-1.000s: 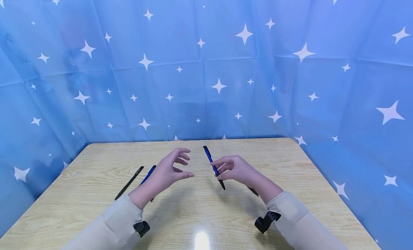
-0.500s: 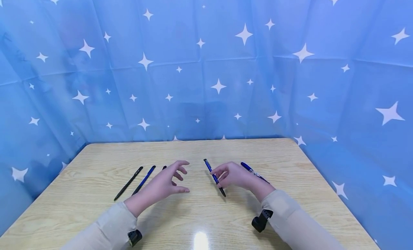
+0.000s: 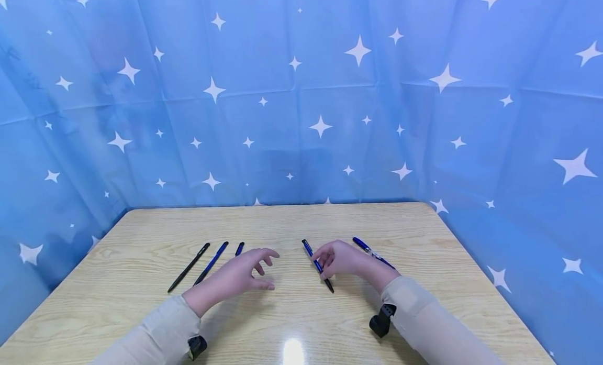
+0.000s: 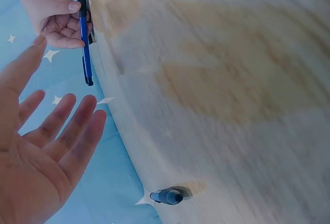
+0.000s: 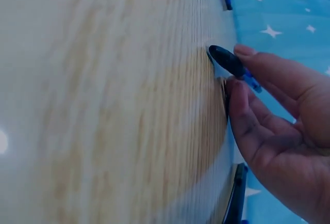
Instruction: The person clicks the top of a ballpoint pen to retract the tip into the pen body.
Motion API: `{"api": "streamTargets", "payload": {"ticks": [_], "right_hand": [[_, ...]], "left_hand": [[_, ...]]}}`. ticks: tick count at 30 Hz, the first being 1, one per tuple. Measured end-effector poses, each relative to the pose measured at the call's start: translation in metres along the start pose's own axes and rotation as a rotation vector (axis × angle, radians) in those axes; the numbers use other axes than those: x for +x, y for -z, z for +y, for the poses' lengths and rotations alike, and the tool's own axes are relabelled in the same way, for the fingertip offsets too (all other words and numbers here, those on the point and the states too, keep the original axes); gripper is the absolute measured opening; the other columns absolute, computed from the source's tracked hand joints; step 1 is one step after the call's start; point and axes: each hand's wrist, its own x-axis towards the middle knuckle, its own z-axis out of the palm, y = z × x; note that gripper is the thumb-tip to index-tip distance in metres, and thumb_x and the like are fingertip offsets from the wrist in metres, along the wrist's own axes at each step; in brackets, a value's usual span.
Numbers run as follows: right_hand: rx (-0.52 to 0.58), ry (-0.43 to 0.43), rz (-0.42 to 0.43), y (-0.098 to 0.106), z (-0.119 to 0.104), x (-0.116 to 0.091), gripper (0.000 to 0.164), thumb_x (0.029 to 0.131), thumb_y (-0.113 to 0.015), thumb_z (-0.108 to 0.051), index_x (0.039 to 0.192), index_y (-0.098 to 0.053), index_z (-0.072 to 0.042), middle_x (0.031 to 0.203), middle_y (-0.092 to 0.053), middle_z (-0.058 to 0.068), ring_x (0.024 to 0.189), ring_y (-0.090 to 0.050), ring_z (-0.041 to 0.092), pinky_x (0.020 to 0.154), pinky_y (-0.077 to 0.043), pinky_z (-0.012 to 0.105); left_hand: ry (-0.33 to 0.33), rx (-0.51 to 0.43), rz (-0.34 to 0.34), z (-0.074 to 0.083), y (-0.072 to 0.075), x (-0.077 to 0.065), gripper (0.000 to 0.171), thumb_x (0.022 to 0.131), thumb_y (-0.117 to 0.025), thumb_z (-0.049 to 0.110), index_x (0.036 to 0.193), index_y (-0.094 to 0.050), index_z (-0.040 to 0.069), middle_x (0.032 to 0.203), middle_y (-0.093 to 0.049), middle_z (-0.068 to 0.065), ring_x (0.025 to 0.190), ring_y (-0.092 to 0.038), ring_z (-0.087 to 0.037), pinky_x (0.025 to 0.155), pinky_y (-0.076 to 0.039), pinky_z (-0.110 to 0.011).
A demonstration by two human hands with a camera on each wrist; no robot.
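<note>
My right hand [image 3: 340,259] pinches a blue pen [image 3: 308,248] with a black tip between thumb and fingers. The pen slants low over the table, tip toward me; whether it touches the wood I cannot tell. In the right wrist view its dark tip end [image 5: 226,60] shows beside the thumb. Left of it, my left hand [image 3: 242,273] hovers with fingers spread and loosely bent, holding nothing. Closest to that hand lies a blue pen [image 3: 239,249], partly hidden behind it. The left wrist view shows a pen end [image 4: 167,196] below the hand.
On the wooden table [image 3: 292,312], a black pen [image 3: 188,268] and a blue-and-black pen [image 3: 212,262] lie slanted at the left. Another blue pen [image 3: 365,246] lies behind the right wrist, partly covered. A blue star-patterned curtain [image 3: 264,119] stands behind the table.
My right hand has lowered the blue pen toward the table and nearer me. The left hand has also sunk and shifted slightly left, uncovering the ends of pens beside it.
</note>
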Motion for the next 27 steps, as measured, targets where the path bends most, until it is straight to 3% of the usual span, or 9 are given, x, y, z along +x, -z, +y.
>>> {"api": "streamTargets", "payload": {"ticks": [6,18,27], "right_hand": [[-0.023,0.012,-0.029,0.002,0.000,0.003,0.042,0.075,-0.082,0.001,0.115,-0.070,-0.005,0.088,-0.064,0.004,0.079,-0.061,0.017,0.065,-0.053,0.031],[-0.094,0.046,-0.070,0.005,0.001,0.003,0.037,0.076,-0.083,-0.004,0.110,-0.072,-0.006,0.088,-0.064,0.003,0.080,-0.059,0.016,0.068,-0.051,0.029],[-0.035,0.018,-0.104,0.020,0.007,-0.004,0.039,0.076,-0.080,0.002,0.114,-0.070,-0.004,0.095,-0.064,0.008,0.082,-0.063,0.020,0.067,-0.054,0.033]], "left_hand": [[-0.028,0.022,-0.028,-0.003,0.001,0.001,0.053,0.085,-0.078,0.025,0.131,-0.056,0.014,0.120,-0.059,-0.005,0.097,-0.060,-0.018,0.076,-0.052,-0.033],[-0.041,0.039,-0.038,-0.003,0.000,0.001,0.049,0.085,-0.078,0.022,0.129,-0.058,0.011,0.118,-0.060,-0.007,0.094,-0.061,-0.019,0.074,-0.052,-0.031],[-0.038,0.035,-0.048,0.001,-0.001,0.003,0.048,0.085,-0.078,0.021,0.128,-0.058,0.012,0.122,-0.060,-0.007,0.095,-0.060,-0.019,0.075,-0.052,-0.031]]}}
